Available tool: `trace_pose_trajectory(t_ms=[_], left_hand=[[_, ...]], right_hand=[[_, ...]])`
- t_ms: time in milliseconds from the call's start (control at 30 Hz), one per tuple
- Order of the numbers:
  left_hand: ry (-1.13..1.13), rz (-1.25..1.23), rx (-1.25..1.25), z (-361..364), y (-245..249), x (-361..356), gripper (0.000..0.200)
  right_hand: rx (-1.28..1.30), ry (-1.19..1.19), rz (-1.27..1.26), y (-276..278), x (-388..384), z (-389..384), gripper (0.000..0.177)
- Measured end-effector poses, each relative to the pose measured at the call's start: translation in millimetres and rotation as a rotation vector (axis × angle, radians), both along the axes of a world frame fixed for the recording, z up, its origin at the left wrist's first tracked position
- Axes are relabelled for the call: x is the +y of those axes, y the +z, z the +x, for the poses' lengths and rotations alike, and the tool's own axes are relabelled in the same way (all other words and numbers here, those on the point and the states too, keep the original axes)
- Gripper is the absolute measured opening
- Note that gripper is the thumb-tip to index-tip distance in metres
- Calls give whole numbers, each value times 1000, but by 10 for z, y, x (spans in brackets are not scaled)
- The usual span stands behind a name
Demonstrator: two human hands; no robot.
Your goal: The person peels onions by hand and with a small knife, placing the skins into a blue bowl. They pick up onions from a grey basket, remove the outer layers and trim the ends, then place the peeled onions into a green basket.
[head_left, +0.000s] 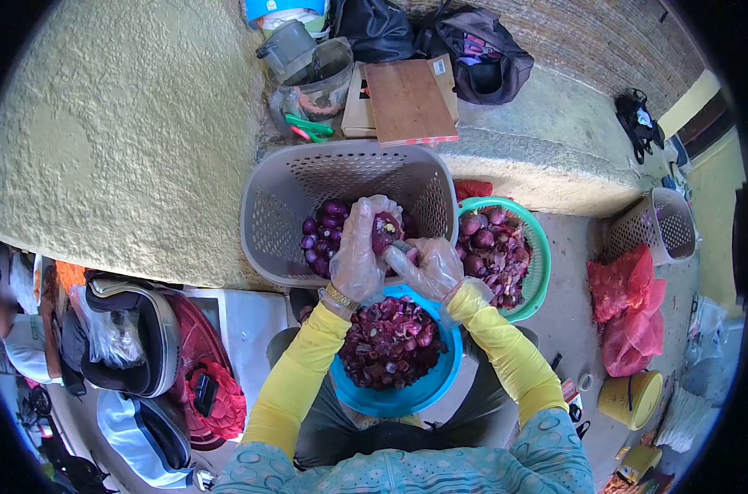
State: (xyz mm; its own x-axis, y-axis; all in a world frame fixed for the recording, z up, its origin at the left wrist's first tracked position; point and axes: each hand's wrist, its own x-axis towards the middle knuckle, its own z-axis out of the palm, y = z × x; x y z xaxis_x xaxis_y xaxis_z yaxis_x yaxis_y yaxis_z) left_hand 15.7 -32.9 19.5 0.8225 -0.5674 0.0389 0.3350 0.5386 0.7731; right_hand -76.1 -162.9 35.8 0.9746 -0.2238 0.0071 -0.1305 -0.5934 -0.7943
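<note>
My left hand (357, 257), in a clear plastic glove, is closed around a red onion (385, 234) above the grey perforated basket (264, 206). Close against the onion, my right hand (433, 268), gloved too, has its fingers curled; a small greyish edge shows at its fingertips, too small to name. Several peeled purple onions (318, 237) lie in the basket below. Nearer my body, between my knees, a blue basin (400, 405) holds onion skins and pieces (390, 342). To the right, a green basket (542, 262) contains unpeeled onions and loose skins (493, 247).
Behind the basket, a wooden board (411, 99) rests on a cardboard box beside green-handled scissors (310, 128). Red mesh bags (629, 317) and a yellow bucket (631, 398) stand at right. A white foam box (246, 329) and helmets (131, 333) are at left.
</note>
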Motion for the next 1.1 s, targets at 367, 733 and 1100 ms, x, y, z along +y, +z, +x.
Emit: trace_pose_trajectory(t_ms=[367,733,1100], left_hand=[[-9,-86,387,145,199,139,46],[-169,-240,583,189,139,186,49],[-302,338,137,98,155,215,70]], right_hand=[[-62,547,-262,127,-149,-23,58],[-9,659,-502,118,-39,-91,71],[-256,34,-406,114,-186,-22,59]])
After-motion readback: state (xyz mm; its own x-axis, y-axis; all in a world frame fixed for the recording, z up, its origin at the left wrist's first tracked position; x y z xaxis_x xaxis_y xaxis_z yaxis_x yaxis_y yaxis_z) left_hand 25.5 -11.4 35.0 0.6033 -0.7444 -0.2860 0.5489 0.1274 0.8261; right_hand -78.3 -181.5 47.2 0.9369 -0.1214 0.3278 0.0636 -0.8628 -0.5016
